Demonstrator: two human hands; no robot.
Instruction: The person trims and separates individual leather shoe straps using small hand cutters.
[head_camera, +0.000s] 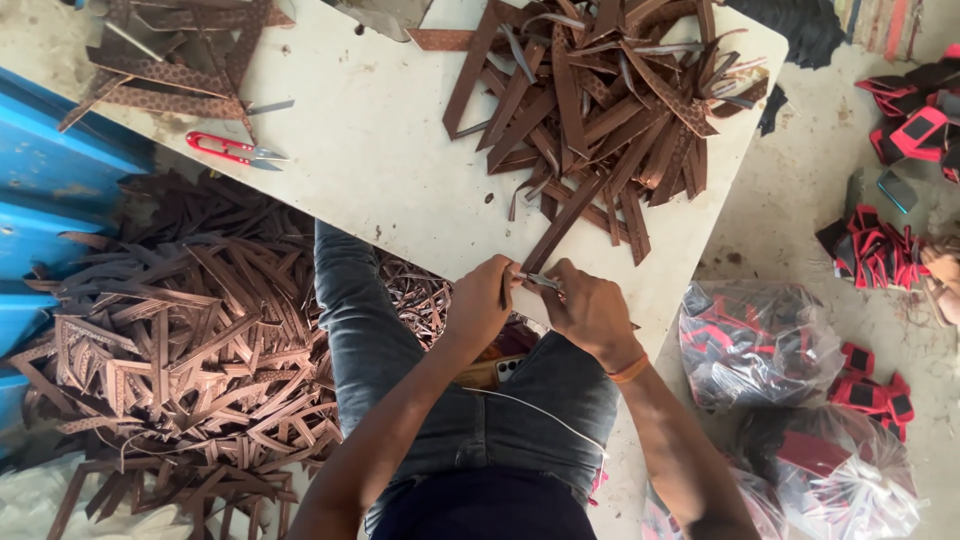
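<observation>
Both hands close together: left (480, 305) pinching, right (590, 312) fingers curled shut.

Matt brown leather-like strips (600, 100) lie piled on a smooth, pale, scuffed table (390, 170). Small snips (235, 150) have glossy red plastic handles and metal blades. Clear, shiny plastic bags (760, 345) sit on a rough, dusty concrete floor (800, 180).

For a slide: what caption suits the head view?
Both hands trim a brown leather strip with a small metal snipper at a table edge.
</observation>
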